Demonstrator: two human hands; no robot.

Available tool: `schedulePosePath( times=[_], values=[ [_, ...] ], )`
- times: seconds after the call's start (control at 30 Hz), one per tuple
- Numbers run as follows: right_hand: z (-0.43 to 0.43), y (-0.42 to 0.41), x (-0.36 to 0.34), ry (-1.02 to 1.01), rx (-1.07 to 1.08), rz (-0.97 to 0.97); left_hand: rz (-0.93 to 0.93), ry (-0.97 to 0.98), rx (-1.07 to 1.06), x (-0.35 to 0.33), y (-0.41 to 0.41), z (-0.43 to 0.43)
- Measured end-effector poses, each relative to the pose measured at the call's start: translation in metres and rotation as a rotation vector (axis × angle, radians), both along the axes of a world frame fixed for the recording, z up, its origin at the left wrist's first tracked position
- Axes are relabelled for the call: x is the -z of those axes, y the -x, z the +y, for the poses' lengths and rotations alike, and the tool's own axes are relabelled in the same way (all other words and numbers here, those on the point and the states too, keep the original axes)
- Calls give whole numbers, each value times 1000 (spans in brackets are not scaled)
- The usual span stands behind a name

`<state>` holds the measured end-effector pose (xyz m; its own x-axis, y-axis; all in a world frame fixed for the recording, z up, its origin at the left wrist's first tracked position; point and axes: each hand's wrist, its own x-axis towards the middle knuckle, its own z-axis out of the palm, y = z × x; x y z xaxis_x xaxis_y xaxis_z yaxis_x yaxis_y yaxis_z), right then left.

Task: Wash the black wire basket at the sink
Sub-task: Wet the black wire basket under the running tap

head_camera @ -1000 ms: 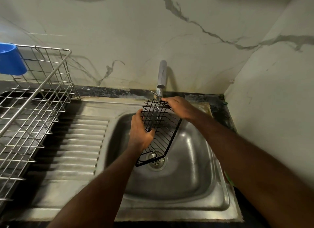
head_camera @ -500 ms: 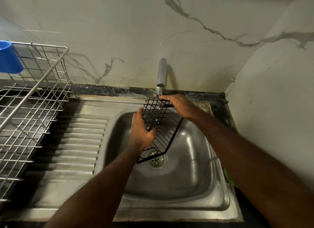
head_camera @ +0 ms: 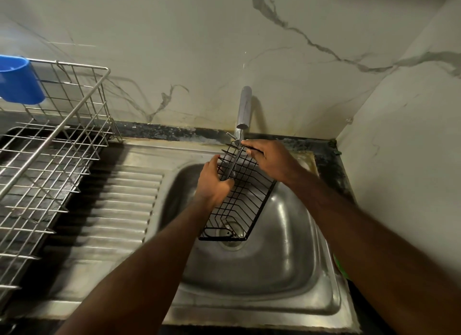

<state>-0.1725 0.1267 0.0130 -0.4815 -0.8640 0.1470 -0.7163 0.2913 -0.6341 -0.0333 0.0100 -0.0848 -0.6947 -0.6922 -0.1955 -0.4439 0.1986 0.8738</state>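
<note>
Black basket [head_camera: 245, 197], between left hand [head_camera: 212, 182], right hand [head_camera: 272, 160]

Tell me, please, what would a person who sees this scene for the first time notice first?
The eye goes first to the black wire basket, held slanted over the steel sink in the middle, its far end under the tap. The left hand grips its left rim and the right hand holds its far end. At the far left, a bright blue cup sits at the rim of a silver dish rack.
</note>
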Motion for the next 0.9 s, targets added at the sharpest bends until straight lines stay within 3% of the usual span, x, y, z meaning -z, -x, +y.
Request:
schedulePosePath(
  times=[0.3, 0.53, 0.77, 0.9],
  values=[
    [-11, -4, -5, -11, 84, 78, -15, -49, -64, -24, -3, 6],
    [-9, -10, -13, -34, 19, 115, -79, 4, -43, -50, -2, 16],
    [-18, -4, 0, -177, -91, 351, -137, -3, -28, -46, 7, 8],
    [-14, 5, -2, -153, -81, 393, -169, 46, -1, -54, 8, 7]
  ],
)
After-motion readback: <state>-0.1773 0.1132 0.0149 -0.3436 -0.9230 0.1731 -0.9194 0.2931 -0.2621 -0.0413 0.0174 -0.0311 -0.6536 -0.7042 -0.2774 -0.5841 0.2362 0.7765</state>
